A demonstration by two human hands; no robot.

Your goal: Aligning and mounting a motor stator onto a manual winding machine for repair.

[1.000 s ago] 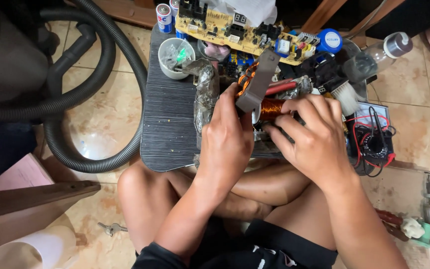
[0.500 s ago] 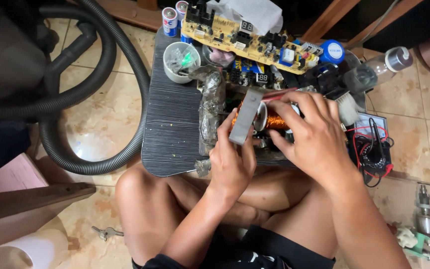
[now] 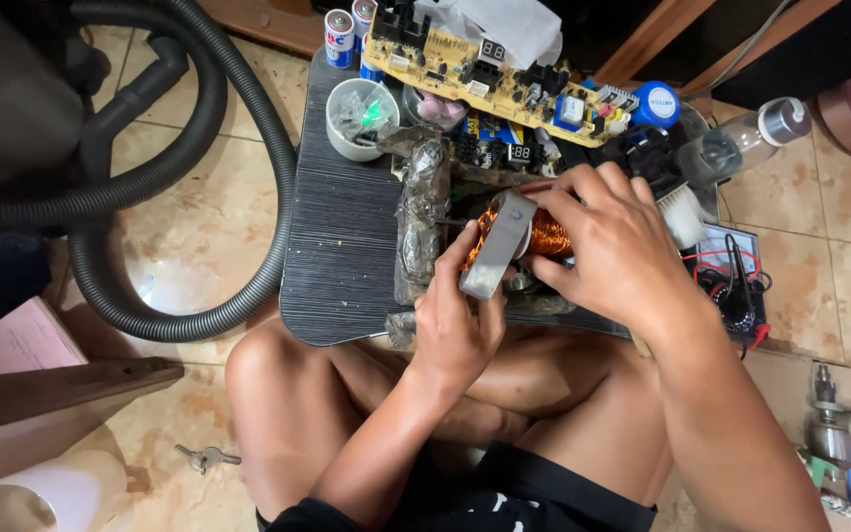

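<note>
My left hand (image 3: pixel 453 320) grips a grey metal bracket (image 3: pixel 497 245) that wraps over a copper wire coil (image 3: pixel 544 233). My right hand (image 3: pixel 611 246) holds the coil from the right side, fingers curled over its top. Both hands work just above the near edge of a small dark ribbed table (image 3: pixel 342 236), over my crossed legs. A crumpled clear plastic wrap (image 3: pixel 424 212) lies on the table just left of the coil.
A long yellow circuit board (image 3: pixel 504 74) lies across the table's far edge, with a white cup (image 3: pixel 361 118) and two batteries (image 3: pixel 351 28) to its left. A grey vacuum hose (image 3: pixel 189 167) loops on the tiled floor at left. A multimeter (image 3: pixel 731 281) sits right, keys (image 3: pixel 207 456) lie on the floor.
The bracket and coil have come a little nearer to me, and my left hand has shifted down along the bracket. The right hand stays on the coil.
</note>
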